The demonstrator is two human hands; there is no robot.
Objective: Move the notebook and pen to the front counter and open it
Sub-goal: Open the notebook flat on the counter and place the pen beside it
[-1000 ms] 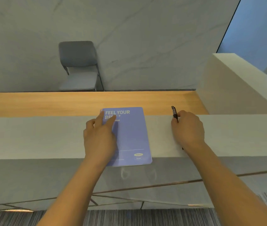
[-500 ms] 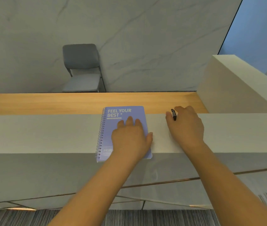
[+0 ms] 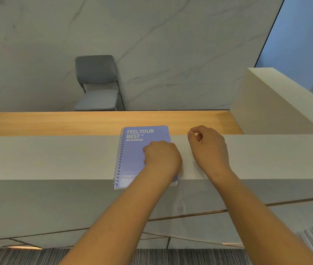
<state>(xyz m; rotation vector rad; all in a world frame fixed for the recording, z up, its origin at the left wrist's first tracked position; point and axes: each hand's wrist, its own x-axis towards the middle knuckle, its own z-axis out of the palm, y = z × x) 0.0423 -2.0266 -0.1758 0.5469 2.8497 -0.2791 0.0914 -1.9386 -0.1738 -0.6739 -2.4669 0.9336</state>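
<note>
The lilac spiral notebook (image 3: 132,150), printed "FEEL YOUR BEST", lies closed on the grey front counter (image 3: 56,155) with its spiral on the left. Its near edge sticks out slightly past the counter's front edge. My left hand (image 3: 161,157) rests on the right half of the cover with its fingers curled down onto it. My right hand (image 3: 207,148) sits on the counter just right of the notebook, thumb and forefinger curled together. No pen shows; I cannot tell whether it is under that hand.
Beyond the grey counter runs a lower wooden desk surface (image 3: 56,122). A grey chair (image 3: 98,83) stands against the marble wall behind it. A raised white partition (image 3: 278,104) closes off the right side. Striped carpet (image 3: 171,257) lies below.
My left hand slid from the notebook's left side to its right half and curled its fingers, which uncovered the spiral. The pen tip that stuck out above my right hand is no longer visible.
</note>
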